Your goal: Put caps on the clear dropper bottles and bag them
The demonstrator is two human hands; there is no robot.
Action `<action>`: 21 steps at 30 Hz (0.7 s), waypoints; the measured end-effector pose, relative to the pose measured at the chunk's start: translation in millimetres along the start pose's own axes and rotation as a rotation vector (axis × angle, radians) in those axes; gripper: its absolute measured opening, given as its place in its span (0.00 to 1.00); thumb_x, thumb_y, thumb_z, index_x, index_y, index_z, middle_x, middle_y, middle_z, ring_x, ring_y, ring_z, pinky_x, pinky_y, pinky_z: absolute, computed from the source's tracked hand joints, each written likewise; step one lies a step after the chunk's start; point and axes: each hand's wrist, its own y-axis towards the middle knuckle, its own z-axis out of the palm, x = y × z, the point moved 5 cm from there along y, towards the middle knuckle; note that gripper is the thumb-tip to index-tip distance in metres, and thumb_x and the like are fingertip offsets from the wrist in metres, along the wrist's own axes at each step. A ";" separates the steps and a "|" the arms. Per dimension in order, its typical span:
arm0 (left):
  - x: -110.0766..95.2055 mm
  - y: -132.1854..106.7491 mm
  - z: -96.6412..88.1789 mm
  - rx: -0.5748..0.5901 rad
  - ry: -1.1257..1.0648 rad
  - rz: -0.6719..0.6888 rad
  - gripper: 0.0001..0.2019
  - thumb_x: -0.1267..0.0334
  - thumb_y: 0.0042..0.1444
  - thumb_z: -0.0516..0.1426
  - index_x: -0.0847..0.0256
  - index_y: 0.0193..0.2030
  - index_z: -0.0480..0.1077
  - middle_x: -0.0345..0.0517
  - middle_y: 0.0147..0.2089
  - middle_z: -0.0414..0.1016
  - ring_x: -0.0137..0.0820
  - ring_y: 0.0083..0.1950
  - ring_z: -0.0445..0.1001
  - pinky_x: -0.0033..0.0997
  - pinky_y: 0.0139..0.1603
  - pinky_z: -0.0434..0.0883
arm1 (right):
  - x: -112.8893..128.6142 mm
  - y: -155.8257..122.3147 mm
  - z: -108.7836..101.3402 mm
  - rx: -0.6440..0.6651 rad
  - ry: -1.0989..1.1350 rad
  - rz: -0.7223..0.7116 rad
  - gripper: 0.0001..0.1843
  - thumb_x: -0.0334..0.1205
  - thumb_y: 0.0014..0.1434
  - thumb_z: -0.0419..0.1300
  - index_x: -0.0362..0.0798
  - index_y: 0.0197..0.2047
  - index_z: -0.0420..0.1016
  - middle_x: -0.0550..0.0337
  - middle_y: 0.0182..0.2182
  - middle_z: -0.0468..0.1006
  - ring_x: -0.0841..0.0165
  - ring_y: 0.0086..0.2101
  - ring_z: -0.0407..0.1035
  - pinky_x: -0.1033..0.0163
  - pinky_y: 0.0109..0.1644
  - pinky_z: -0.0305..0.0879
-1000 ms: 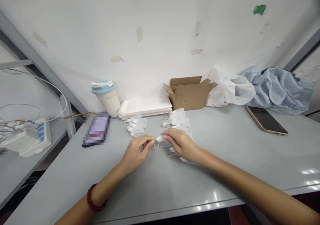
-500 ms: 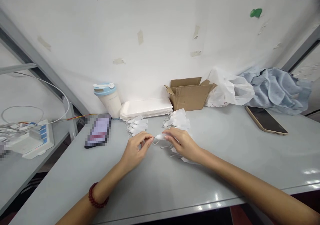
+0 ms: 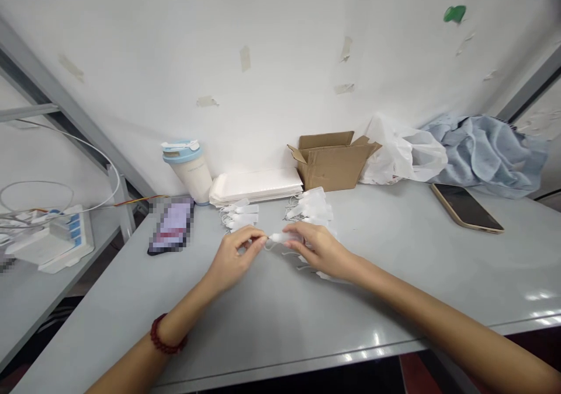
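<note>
Both my hands meet over the middle of the grey table [image 3: 394,289]. My right hand [image 3: 318,249] pinches a small white tag [image 3: 280,238] at its right end. My left hand [image 3: 234,256], with a red bead bracelet on its wrist, pinches the thin string at the tag's left end. Just behind the left hand lies a small heap of white tags [image 3: 240,214] with strings. A larger heap of the same tags [image 3: 312,208] lies behind and partly under my right hand.
At the back stand a blue-lidded cup [image 3: 188,170], a stack of white sheets [image 3: 256,185], an open cardboard box [image 3: 331,160], a white plastic bag [image 3: 401,151] and blue cloth [image 3: 486,151]. One phone [image 3: 172,225] lies left, another phone [image 3: 465,207] right. A power strip [image 3: 48,243] sits on the left shelf.
My hands stay joined on the tag and have shifted slightly up and away from me. The view has wobbled a little; nothing else has moved.
</note>
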 end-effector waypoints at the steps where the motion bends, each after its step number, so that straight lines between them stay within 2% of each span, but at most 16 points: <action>1: 5.4 2.5 -7.9 -0.045 -0.030 -0.043 0.10 0.59 0.57 0.53 0.60 0.31 0.71 0.43 0.30 0.73 0.31 0.32 0.69 0.27 0.33 0.65 | -2.0 -0.3 -2.3 0.001 -0.005 0.022 0.16 0.42 0.62 0.54 0.45 0.51 0.62 0.53 0.37 0.74 0.68 0.31 0.67 0.63 0.35 0.63; 3: 19.4 6.6 -27.4 -0.186 -0.093 -0.138 0.10 0.58 0.54 0.55 0.61 0.29 0.71 0.40 0.25 0.70 0.28 0.26 0.65 0.27 0.29 0.64 | -5.9 -1.2 -9.2 -0.013 -0.020 0.052 0.24 0.43 0.59 0.58 0.47 0.55 0.56 0.52 0.41 0.72 0.68 0.33 0.66 0.63 0.35 0.63; 4: 26.5 8.1 -36.4 -0.252 -0.118 -0.170 0.10 0.57 0.53 0.55 0.61 0.28 0.70 0.39 0.24 0.69 0.26 0.24 0.63 0.26 0.27 0.63 | -7.6 -1.6 -12.8 -0.011 -0.026 0.066 0.24 0.42 0.58 0.58 0.48 0.55 0.55 0.53 0.42 0.72 0.68 0.33 0.66 0.63 0.35 0.63; 7: 43.2 11.3 -53.1 -0.366 -0.112 -0.222 0.09 0.58 0.52 0.56 0.61 0.27 0.70 0.39 0.25 0.69 0.26 0.24 0.62 0.26 0.27 0.62 | -10.9 -2.7 -19.2 0.091 -0.061 0.121 0.15 0.38 0.59 0.57 0.48 0.49 0.60 0.59 0.35 0.73 0.70 0.29 0.65 0.66 0.31 0.60; 11: 50.7 9.2 -60.9 -0.536 -0.040 -0.233 0.12 0.57 0.52 0.57 0.61 0.41 0.70 0.41 0.31 0.71 0.29 0.32 0.68 0.25 0.30 0.63 | -8.7 -4.9 -19.9 0.292 -0.183 0.190 0.03 0.35 0.56 0.59 0.47 0.36 0.69 0.60 0.29 0.75 0.70 0.26 0.65 0.67 0.28 0.56; 14: 46.3 4.3 -65.1 -0.676 -0.023 -0.190 0.16 0.58 0.52 0.56 0.60 0.48 0.67 0.40 0.32 0.70 0.30 0.34 0.68 0.25 0.29 0.62 | -5.0 -5.9 -18.2 0.366 -0.273 0.189 0.03 0.36 0.55 0.61 0.46 0.33 0.71 0.58 0.30 0.76 0.68 0.28 0.67 0.66 0.28 0.55; 18: 37.0 0.6 -63.7 -0.692 0.018 -0.155 0.13 0.59 0.53 0.55 0.59 0.45 0.69 0.39 0.31 0.70 0.29 0.32 0.69 0.25 0.30 0.63 | -3.3 -6.8 -13.7 0.422 -0.366 0.160 0.03 0.35 0.54 0.61 0.46 0.31 0.72 0.56 0.31 0.76 0.67 0.28 0.68 0.66 0.26 0.53; 21: 27.7 -0.1 -52.1 -0.587 0.134 -0.111 0.10 0.60 0.55 0.53 0.60 0.41 0.71 0.40 0.32 0.71 0.30 0.34 0.69 0.26 0.33 0.65 | -2.3 -7.1 -11.3 0.440 -0.414 0.139 0.04 0.33 0.53 0.61 0.46 0.27 0.72 0.56 0.29 0.75 0.67 0.27 0.68 0.66 0.26 0.51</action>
